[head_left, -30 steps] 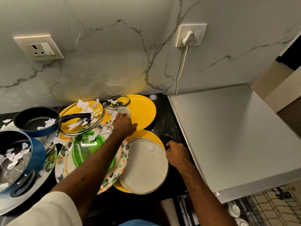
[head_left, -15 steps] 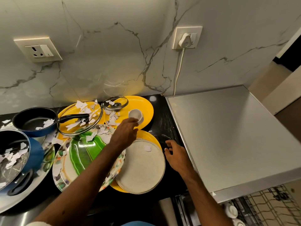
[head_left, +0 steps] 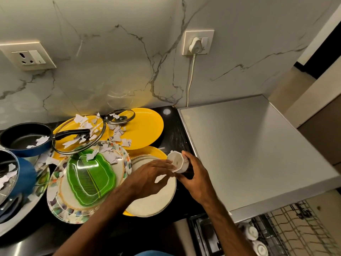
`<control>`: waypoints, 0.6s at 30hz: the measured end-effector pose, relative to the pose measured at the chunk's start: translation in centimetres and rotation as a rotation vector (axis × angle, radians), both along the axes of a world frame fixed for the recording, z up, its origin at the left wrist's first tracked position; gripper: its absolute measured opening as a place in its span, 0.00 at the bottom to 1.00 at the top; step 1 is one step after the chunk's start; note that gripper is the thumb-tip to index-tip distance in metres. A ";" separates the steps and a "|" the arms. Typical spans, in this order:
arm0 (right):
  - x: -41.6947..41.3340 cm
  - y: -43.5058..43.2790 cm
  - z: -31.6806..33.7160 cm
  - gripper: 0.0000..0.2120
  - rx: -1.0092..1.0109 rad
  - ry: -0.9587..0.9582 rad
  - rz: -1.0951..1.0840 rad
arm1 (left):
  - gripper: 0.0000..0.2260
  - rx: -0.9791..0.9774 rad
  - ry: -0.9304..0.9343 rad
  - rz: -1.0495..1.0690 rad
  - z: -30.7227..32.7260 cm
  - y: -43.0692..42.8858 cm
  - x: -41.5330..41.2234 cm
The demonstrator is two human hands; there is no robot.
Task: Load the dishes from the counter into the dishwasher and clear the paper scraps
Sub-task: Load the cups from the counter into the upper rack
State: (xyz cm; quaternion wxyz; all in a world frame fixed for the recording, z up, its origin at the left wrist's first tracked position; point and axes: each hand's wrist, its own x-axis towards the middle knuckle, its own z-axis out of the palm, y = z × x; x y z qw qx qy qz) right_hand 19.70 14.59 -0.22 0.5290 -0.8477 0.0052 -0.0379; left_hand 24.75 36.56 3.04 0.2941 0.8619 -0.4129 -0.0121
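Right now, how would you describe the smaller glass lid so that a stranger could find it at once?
From the wall socket with the white plug, follow the cord down to the black counter. Just left lies a yellow plate, and the small glass lid rests on its back left rim. Unlike the large glass lid beside it, no pan handle crosses it.
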 end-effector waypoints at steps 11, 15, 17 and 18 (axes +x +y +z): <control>-4.6 -3.8 0.6 0.37 0.045 -0.014 -0.155 | 0.23 0.100 0.213 0.004 -0.7 -7.6 -2.0; -7.4 -5.7 -0.2 0.37 0.120 0.033 -0.303 | 0.16 -0.049 0.439 0.000 -0.8 -10.9 -2.9; -9.3 -6.8 -0.7 0.37 0.178 0.058 -0.395 | 0.16 -0.126 0.618 0.024 -1.3 -12.6 -3.8; -10.3 -7.3 -0.9 0.38 0.196 0.068 -0.432 | 0.15 -0.145 0.693 0.037 -1.6 -13.6 -4.2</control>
